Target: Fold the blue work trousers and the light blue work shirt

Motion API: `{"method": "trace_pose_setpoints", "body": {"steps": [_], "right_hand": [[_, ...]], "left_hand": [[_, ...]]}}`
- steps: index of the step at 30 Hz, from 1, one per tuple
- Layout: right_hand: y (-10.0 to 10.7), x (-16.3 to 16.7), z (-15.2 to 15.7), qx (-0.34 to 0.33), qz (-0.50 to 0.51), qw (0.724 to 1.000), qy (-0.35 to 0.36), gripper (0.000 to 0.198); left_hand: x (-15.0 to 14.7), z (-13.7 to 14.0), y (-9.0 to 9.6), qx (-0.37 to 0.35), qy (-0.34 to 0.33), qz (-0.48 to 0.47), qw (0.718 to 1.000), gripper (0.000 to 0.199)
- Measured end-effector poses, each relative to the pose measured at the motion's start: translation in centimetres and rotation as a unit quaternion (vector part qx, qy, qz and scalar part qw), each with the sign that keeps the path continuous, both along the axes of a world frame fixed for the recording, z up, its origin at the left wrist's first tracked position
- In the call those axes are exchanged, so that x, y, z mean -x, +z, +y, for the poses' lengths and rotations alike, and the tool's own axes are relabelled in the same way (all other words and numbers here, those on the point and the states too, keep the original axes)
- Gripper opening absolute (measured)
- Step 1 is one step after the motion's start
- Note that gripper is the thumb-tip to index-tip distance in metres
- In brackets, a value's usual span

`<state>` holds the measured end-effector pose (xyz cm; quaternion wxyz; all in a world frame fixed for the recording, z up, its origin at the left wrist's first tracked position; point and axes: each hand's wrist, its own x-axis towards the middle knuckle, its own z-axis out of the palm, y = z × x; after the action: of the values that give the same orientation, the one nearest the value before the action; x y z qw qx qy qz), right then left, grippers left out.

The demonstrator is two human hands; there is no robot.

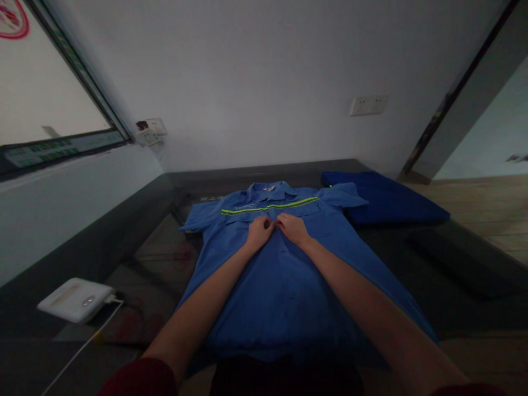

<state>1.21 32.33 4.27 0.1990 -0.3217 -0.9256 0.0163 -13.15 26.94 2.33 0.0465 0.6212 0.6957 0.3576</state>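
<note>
A blue short-sleeved work shirt [264, 297] with a yellow-green stripe across its chest lies spread face up, its collar toward the wall. My left hand [259, 230] and my right hand [292, 226] meet at the front placket, just below the stripe. The fingers of both are closed in a pinch on the shirt's front edges. Any button between the fingertips is too small to make out. Below the hands, the placket runs down toward my body.
The shirt lies on a dark glossy table [160, 247]. Folded darker blue cloth [383, 198] lies at the back right, near a flat black object [457, 264]. A white power bank [76, 300] with a cable sits at the left. Wall sockets [369, 104] are behind.
</note>
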Motion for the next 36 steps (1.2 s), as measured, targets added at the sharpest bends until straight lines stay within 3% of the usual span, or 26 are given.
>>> {"method": "trace_pose_setpoints", "body": {"steps": [8, 17, 27, 36], "right_hand": [[-0.2, 0.1, 0.1, -0.002, 0.01, 1.0, 0.019, 0.005], [-1.0, 0.0, 1.4, 0.075, 0.093, 0.992, 0.044, 0.007], [-1.9, 0.1, 2.5, 0.127, 0.174, 0.974, 0.067, 0.007], [-1.6, 0.1, 2.6, 0.179, 0.215, 0.952, 0.122, 0.013]], "left_hand": [[0.1, -0.2, 0.5, 0.032, 0.006, 0.012, 0.999, 0.009], [0.8, -0.6, 1.1, 0.034, 0.011, 0.066, 0.997, 0.008], [0.6, -0.4, 0.6, 0.05, -0.019, 0.023, 0.998, 0.024], [0.8, -0.5, 0.9, 0.058, -0.043, -0.005, 0.997, 0.016]]}}
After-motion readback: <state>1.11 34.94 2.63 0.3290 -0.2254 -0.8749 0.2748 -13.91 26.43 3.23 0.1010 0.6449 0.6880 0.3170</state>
